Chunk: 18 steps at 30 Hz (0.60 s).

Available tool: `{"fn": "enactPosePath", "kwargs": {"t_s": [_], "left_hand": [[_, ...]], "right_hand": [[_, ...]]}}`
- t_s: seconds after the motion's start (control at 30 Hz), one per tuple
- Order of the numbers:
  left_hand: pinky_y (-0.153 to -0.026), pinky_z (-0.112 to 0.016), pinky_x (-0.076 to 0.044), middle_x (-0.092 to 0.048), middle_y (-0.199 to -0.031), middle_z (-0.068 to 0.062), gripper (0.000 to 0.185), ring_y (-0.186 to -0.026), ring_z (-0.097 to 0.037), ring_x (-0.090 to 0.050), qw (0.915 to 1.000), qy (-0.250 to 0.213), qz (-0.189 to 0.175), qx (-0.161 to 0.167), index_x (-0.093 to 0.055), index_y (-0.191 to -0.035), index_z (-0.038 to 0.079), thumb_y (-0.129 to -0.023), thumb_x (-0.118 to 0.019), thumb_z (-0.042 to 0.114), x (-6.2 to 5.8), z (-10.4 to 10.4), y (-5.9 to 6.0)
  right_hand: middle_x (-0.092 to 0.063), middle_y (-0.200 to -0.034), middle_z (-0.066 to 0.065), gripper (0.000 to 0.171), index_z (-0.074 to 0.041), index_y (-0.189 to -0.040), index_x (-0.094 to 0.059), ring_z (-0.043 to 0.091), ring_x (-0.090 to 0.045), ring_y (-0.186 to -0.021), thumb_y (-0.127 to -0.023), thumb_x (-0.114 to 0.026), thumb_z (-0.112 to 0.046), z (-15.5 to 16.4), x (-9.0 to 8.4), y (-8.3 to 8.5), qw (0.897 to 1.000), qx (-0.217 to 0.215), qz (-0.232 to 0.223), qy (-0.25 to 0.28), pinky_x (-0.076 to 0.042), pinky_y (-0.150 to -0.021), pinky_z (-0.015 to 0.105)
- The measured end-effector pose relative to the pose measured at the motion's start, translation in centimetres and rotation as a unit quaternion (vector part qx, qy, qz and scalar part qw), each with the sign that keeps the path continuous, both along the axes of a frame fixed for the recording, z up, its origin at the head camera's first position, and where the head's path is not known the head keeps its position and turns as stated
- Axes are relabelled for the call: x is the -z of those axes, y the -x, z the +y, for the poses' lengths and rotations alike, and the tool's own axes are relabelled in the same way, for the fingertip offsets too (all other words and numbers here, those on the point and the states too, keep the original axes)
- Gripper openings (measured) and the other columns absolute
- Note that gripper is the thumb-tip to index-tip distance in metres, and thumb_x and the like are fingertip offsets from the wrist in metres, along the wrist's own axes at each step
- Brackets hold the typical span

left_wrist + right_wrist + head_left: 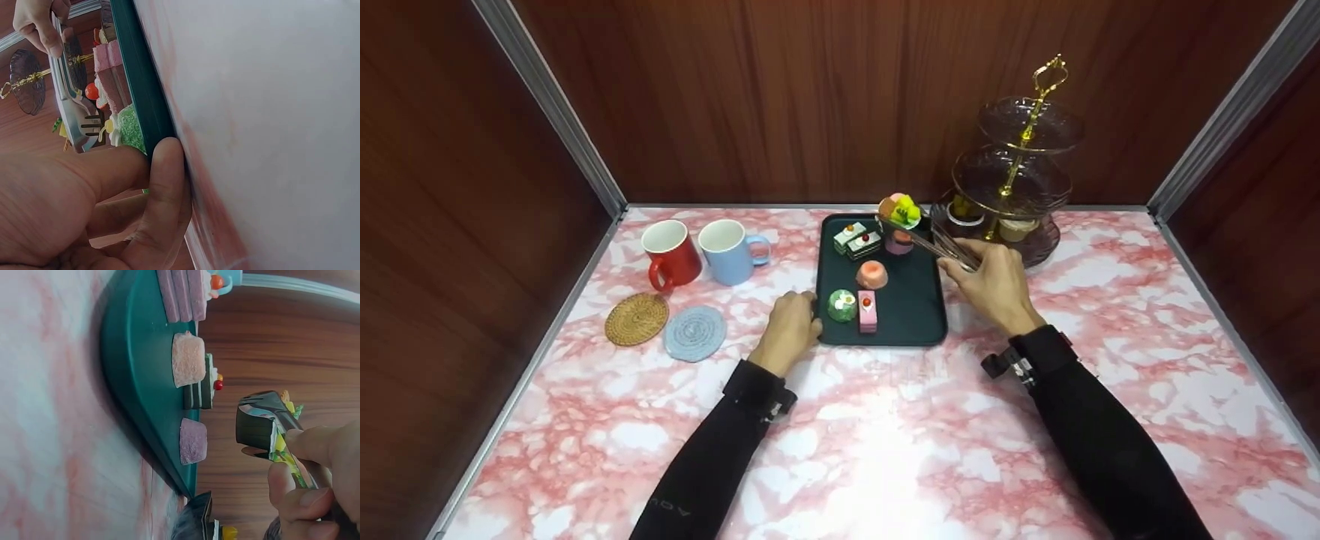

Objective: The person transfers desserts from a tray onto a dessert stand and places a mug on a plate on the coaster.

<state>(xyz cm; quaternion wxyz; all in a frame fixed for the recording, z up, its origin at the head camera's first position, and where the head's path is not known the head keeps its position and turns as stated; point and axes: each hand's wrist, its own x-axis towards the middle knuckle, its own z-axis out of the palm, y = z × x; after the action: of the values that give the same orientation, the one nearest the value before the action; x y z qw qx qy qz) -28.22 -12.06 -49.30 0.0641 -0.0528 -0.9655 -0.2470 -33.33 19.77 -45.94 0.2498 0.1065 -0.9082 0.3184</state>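
Observation:
My left hand pinches the left rim of the dark green tray, with thumb and fingers on the edge in the left wrist view. In my right hand are metal tongs, gripped by the fingers. Their tips hold a dark-sided toy dessert with a yellow and green topping, raised over the tray's far right part. On the tray lie a pink slice, a green round cake, an orange cake, a purple one and two layered slices.
A three-tier stand with a gold pole rises at the back right, with small desserts on its bottom tier. To the left are a red mug, a blue mug, a brown coaster and a grey-blue coaster. Wooden walls enclose the table.

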Motion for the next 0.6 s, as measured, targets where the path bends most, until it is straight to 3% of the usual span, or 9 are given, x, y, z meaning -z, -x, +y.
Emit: {"fn": "enactPosePath", "kwargs": {"t_s": [0.27, 0.6], "left_hand": [[-0.085, -0.039, -0.048, -0.060, -0.097, -0.015, 0.038, -0.094, -0.031, -0.058, 1.0000, 0.002, -0.008, 0.001, -0.061, -0.115, 0.003, -0.077, -0.066, 0.011, 0.0, 0.0, 0.1], [-0.084, -0.040, -0.049, -0.060, -0.097, -0.015, 0.039, -0.094, -0.032, -0.058, 1.0000, 0.005, -0.005, 0.001, -0.061, -0.115, 0.004, -0.077, -0.065, 0.011, -0.1, -0.1, 0.0]], "right_hand": [[-0.071, -0.086, -0.005, 0.042, -0.024, -0.111, -0.068, 0.013, -0.057, -0.062, -0.075, -0.071, -0.048, 1.4, 0.1, -1.4, 1.000, 0.005, 0.012, 0.004, -0.040, -0.055, 0.030], [-0.072, -0.087, -0.004, 0.043, -0.024, -0.110, -0.069, 0.015, -0.060, -0.067, -0.074, -0.071, -0.048, 3.4, 0.4, -2.4, 1.000, 0.024, 0.000, 0.011, -0.041, -0.060, 0.031]]}}
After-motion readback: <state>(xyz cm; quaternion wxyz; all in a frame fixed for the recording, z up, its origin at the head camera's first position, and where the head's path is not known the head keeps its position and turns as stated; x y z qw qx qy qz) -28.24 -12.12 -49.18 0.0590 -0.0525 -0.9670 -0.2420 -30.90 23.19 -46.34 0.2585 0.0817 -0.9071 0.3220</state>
